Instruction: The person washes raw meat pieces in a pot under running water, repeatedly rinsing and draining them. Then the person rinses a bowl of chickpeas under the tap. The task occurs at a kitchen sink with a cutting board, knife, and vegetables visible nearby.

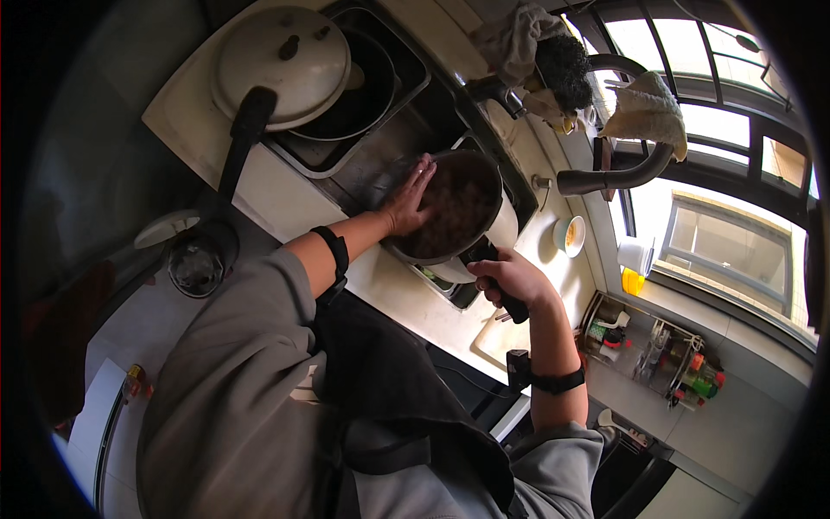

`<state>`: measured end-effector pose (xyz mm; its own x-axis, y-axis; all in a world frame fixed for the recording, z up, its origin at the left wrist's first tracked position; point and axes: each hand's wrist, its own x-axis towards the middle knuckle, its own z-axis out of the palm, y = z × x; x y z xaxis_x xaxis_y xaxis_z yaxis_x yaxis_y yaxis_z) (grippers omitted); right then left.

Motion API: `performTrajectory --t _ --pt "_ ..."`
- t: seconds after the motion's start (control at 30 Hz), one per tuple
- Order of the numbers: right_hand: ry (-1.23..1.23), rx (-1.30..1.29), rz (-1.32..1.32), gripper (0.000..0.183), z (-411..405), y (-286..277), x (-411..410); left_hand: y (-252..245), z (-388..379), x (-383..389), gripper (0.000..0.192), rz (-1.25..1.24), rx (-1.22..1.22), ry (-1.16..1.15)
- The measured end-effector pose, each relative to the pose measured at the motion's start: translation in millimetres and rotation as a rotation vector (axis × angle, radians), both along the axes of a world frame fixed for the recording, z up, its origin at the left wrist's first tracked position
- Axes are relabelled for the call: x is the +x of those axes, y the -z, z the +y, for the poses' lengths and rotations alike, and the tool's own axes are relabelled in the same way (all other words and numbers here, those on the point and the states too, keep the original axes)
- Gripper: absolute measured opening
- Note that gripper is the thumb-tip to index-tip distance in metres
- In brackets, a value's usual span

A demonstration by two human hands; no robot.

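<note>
A dark metal pot (pixel 454 207) with brownish lumps (pixel 457 201) in it is over the sink (pixel 369 175). My right hand (pixel 509 279) grips its black handle (pixel 483 250). My left hand (pixel 410 200) lies with its fingers extended at the pot's left rim; whether it bears on the rim or reaches inside cannot be told. A white plate or bowl (pixel 502 227) shows partly under the pot, over the smaller basin. The curved faucet (pixel 609 181) stands to the right, with a cloth (pixel 648 113) draped on it.
A pressure cooker lid (pixel 279 71) with a long handle overlaps a black pan (pixel 369 97) at the upper left. On the counter's right are a small white bowl (pixel 570 236) and a cutting board (pixel 496 337). Seasoning racks (pixel 668 363) stand lower right. A glass-like container (pixel 196 266) is at the left.
</note>
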<state>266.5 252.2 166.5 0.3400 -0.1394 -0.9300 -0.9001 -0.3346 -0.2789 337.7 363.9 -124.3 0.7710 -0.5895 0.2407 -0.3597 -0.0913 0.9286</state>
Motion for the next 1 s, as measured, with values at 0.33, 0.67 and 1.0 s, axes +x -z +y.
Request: performTrajectory --t 0.33,0.67,1.0 --pt "0.005 -0.019 0.008 0.020 3 -3 5 -7 3 0 0.093 0.098 -0.020 0.026" --pt "-0.026 -0.025 0.016 0.023 3 -1 6 -4 2 -1 0.096 0.093 0.014 0.057" --pt "0.003 -0.014 0.016 0.021 2 -1 5 -3 1 -6 0.096 -0.071 0.123 0.037"
